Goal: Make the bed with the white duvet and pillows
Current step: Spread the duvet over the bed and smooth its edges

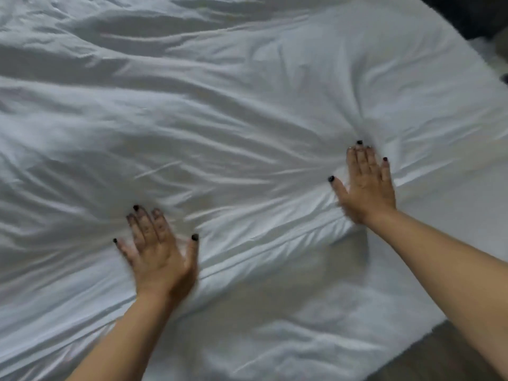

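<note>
A white duvet covers nearly the whole view, rumpled with long creases running left to right. My left hand lies flat on it at lower centre-left, fingers spread and straight. My right hand presses flat on the duvet further right and farther away, fingers straight, with creases fanning out from its fingertips. A folded seam of the duvet runs between the two hands. Both hands look blurred by motion. No pillows are in view.
The bed's corner ends at the lower right, where dark wood-look floor shows. A dark area lies beyond the bed at the top right.
</note>
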Demonstrator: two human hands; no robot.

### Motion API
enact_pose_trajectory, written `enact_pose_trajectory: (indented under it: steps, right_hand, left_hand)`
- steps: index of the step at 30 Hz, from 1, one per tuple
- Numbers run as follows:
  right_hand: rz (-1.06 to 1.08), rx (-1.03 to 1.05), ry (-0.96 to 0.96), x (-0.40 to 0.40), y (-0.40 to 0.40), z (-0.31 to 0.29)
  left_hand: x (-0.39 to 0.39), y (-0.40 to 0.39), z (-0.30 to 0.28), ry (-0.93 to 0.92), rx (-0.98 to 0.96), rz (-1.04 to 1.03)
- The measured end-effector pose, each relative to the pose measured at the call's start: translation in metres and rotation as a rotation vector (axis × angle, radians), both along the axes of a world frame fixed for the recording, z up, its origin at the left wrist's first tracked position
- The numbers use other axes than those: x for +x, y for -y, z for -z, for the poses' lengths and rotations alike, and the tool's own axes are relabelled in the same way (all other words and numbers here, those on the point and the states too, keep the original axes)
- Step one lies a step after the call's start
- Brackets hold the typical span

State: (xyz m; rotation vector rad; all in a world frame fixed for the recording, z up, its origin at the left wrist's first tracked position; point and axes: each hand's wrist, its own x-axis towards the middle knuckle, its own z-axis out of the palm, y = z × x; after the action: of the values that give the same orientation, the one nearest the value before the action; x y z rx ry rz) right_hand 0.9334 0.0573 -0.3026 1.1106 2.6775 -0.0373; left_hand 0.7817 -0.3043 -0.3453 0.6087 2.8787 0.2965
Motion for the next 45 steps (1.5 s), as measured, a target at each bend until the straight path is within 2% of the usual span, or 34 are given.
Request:
enact_pose_trajectory:
  steps: [2, 5, 8, 10, 14, 20, 24, 26, 30, 33, 35, 38, 42, 45]
  right_hand:
    - [-0.060, -0.012, -0.068, 0.008, -0.006, -0.009]
    - [-0.323, -0.049, -0.157, 0.016, 0.001, -0.020]
    - [-0.456, -0.069, -0.155, 0.036, -0.012, -0.023]
    - [-0.507, -0.086, -0.115, 0.051, -0.033, -0.024]
    - [-0.610, -0.049, -0.082, 0.071, -0.076, -0.019]
    - [-0.682, 0.061, -0.199, 0.078, -0.149, -0.010]
    - [-0.688, 0.026, -0.160, 0.095, -0.210, -0.016]
    - [-0.700, 0.012, -0.227, 0.102, -0.241, -0.016]
    - [-0.918, 0.111, -0.453, 0.129, -0.275, -0.033]
    - [-1.069, 0.149, -0.458, 0.154, -0.298, -0.037]
    - [-0.997, 0.171, -0.384, 0.160, -0.327, -0.028]
    - [-0.754, 0.221, -0.303, 0.152, -0.373, -0.019]
    - [-0.486, 0.108, -0.220, 0.155, -0.431, -0.021]
    - [-0.394, 0.063, -0.189, 0.171, -0.470, -0.029]
  left_hand:
    - [0.017, -0.039, -0.008, 0.025, 0.024, 0.139]
    - [0.043, -0.089, -0.016, 0.006, 0.041, 0.407]
    - [0.064, -0.133, -0.020, -0.031, 0.049, 0.700]
    - [0.077, -0.159, -0.024, -0.053, 0.052, 0.775]
    - [0.101, -0.205, -0.033, -0.057, 0.073, 0.736]
    - [0.115, -0.278, -0.035, -0.140, 0.082, 0.654]
    - [0.139, -0.304, -0.034, -0.171, 0.187, 0.516]
    - [0.152, -0.304, -0.034, -0.185, 0.247, 0.474]
    - [0.170, -0.293, -0.036, -0.176, 0.253, 0.435]
    - [0.174, -0.303, -0.034, -0.189, 0.154, 0.498]
    - [0.174, -0.326, -0.033, -0.164, 0.093, 0.564]
    - [0.170, -0.404, -0.043, -0.133, 0.054, 0.564]
    - [0.182, -0.521, -0.042, -0.174, 0.060, 0.627]
    - [0.200, -0.581, -0.037, -0.181, 0.117, 0.654]
